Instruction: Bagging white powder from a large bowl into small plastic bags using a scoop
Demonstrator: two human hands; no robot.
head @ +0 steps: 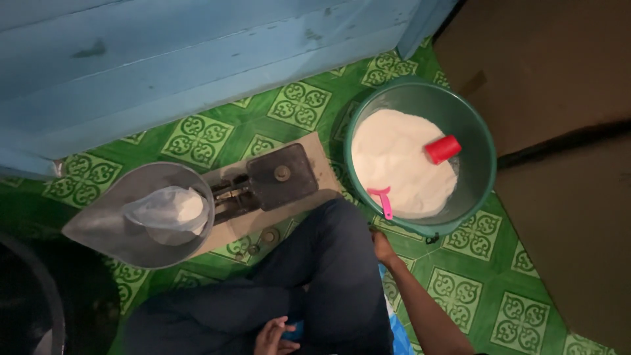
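I sit on a green patterned floor with my legs in dark trousers (328, 276). My left hand (273, 336) rests on my lap with loosely curled fingers, next to something blue; whether it grips anything I cannot tell. My right hand (381, 247) reaches down beside my knee, just below the rim of a green basin (483, 158). The basin holds white powder (394, 158), a red cup (443, 149) and a pink scoop (383, 199). A metal balance scale (263, 187) stands to the left, its pan (112, 230) carrying a clear bag (167, 210) of white powder.
A pale blue wooden wall (197, 59) runs along the top. Brown board or cardboard (559, 131) covers the floor on the right. A dark round container (33, 302) sits at the lower left. Small scale weights (263, 238) lie on the floor by the scale.
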